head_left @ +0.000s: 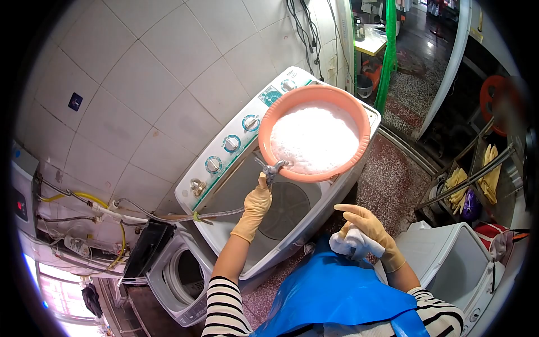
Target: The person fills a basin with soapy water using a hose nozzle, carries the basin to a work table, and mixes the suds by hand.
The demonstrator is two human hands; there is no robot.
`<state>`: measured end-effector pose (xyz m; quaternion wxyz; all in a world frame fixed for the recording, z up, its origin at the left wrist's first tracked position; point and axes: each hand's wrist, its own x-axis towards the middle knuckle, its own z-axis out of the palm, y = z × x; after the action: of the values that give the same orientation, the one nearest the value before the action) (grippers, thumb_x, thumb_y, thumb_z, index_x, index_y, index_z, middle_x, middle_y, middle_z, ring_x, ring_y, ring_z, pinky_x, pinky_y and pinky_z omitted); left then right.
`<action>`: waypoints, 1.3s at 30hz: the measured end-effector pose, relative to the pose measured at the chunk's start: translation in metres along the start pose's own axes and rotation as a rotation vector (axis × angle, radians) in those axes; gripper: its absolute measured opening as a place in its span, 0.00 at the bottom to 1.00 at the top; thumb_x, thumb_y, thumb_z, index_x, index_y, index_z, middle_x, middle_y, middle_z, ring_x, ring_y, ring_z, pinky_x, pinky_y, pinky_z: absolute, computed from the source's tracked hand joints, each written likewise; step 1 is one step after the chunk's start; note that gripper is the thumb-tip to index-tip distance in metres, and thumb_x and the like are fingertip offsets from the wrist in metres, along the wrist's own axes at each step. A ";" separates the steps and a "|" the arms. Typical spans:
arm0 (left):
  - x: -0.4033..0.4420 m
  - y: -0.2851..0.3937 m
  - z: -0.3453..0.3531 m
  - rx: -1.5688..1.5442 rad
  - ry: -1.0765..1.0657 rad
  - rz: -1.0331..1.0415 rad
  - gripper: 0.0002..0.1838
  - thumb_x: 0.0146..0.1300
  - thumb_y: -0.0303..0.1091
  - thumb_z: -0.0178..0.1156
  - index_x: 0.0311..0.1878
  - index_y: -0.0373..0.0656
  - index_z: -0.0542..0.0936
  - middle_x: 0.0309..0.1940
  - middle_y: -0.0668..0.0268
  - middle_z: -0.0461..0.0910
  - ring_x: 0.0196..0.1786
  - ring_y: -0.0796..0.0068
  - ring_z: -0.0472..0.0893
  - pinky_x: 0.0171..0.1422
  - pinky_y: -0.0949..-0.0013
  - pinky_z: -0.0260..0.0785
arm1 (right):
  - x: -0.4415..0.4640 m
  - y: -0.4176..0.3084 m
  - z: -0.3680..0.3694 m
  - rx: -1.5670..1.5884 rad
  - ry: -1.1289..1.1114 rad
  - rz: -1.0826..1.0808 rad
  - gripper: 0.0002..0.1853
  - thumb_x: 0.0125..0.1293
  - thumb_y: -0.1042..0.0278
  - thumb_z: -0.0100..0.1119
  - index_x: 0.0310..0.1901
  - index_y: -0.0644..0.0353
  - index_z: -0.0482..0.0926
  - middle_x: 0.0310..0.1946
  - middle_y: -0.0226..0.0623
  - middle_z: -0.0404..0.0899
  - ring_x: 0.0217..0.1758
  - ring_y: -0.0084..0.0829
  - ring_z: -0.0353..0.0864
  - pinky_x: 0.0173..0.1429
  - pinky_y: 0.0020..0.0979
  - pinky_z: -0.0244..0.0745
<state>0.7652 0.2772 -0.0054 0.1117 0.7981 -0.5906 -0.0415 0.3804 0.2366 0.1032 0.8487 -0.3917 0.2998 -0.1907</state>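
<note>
My left hand, in a cream rubber glove, is closed round the lower part of a metal tap on the end of a grey hose. The tap's spout reaches over the near-left rim of an orange basin. White foam fills the basin, which rests on the twin-tub washing machine. My right hand, gloved too, holds a bunched white cloth in front of the blue apron.
An open tub lies below my left hand. A smaller washing machine stands at the lower left, and a white machine at the lower right. Yellow gloves hang on a rack at the right. Cables run down the tiled wall.
</note>
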 end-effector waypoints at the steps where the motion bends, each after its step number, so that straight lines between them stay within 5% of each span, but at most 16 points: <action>1: 0.000 0.000 0.000 -0.002 0.000 -0.002 0.32 0.72 0.36 0.52 0.71 0.46 0.48 0.30 0.45 0.83 0.28 0.40 0.83 0.30 0.43 0.72 | 0.000 0.000 0.000 0.005 0.001 0.004 0.26 0.75 0.61 0.57 0.67 0.68 0.70 0.31 0.44 0.87 0.34 0.25 0.87 0.40 0.21 0.79; 39: 0.000 0.007 -0.004 -0.030 0.032 -0.038 0.26 0.73 0.39 0.53 0.66 0.48 0.53 0.29 0.46 0.83 0.30 0.39 0.83 0.31 0.40 0.71 | 0.000 -0.001 -0.001 0.004 0.006 0.032 0.26 0.75 0.61 0.57 0.67 0.69 0.69 0.31 0.42 0.87 0.33 0.24 0.86 0.41 0.22 0.79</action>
<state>0.7595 0.2756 0.0003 0.1325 0.8082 -0.5725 -0.0396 0.3801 0.2356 0.1033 0.8516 -0.3844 0.3082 -0.1789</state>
